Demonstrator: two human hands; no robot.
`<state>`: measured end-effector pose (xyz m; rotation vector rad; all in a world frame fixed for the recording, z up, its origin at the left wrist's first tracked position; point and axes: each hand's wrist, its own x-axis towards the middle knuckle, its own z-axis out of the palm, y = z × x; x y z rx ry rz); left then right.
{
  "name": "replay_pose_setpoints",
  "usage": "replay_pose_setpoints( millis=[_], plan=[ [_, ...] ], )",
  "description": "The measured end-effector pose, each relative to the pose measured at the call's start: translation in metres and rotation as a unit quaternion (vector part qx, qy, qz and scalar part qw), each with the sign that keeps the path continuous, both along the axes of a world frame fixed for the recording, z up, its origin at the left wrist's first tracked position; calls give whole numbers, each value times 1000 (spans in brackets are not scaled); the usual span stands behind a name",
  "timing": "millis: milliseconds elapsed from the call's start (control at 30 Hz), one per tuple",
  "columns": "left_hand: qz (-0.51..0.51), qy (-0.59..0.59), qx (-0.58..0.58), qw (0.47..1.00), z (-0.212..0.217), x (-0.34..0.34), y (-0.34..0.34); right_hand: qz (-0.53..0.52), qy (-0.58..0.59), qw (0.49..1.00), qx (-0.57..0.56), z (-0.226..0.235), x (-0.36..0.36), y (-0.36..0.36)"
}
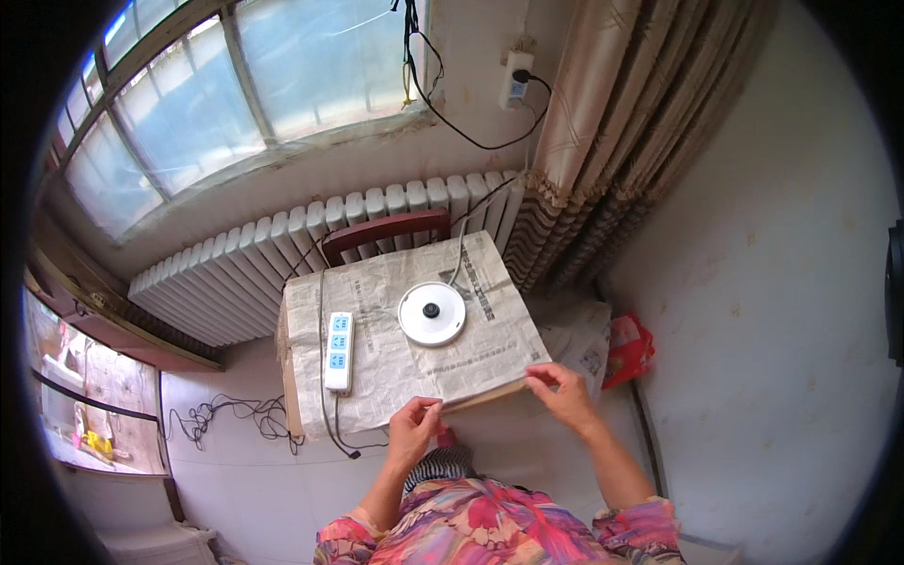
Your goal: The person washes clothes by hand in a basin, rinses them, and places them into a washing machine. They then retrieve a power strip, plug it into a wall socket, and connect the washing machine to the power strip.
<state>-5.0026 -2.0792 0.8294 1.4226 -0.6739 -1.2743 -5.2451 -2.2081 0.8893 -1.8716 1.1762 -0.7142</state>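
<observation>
A sheet of newspaper covers the top of a small table or box, whose tan edge shows along the front. My left hand pinches the newspaper's near edge at its middle. At the near right corner, my right hand has thumb and fingers closed on the paper. On the newspaper rests a round white kettle base with a black centre connector and a pale cord running back. Left of it lies a white power strip with blue sockets; its plug hangs past the front edge.
Behind the table are a dark red chair back and a white radiator. A tangled black cable lies on the floor at left. To the right are a red plastic bag, a curtain and a wall socket with a plug.
</observation>
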Motion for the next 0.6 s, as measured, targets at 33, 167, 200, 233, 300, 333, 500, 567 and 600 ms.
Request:
replay_pose_setpoints(
  millis=[33, 167, 200, 233, 300, 333, 500, 567, 600],
  plan=[
    [-8, -18, -7, 1000, 2, 1, -9, 14, -6, 1000, 19, 1, 2, -7],
    [38, -42, -27, 998, -3, 12, -34, 54, 4, 999, -1, 0, 21, -41],
    [51, -45, -34, 997, -3, 15, -38, 61, 4, 998, -1, 2, 27, -50],
    [67, -47, -41, 996, -4, 17, -42, 70, 5, 997, 0, 3, 32, -59],
    [93, -53, -38, 993, 1, 20, -46, 96, 3, 995, 6, -3, 40, -73],
    [109, -50, -42, 992, 1, 21, -50, 112, 3, 994, 9, -5, 44, -81],
    [198, -61, -3, 978, -4, 15, -44, 175, -2, 985, 16, -23, 60, -116],
    [248, -75, 4, 966, -4, 6, -39, 202, -5, 979, 33, -29, 66, -127],
    [275, -80, 7, 958, -6, 2, -35, 218, -5, 975, 38, -24, 70, -130]
  ],
)
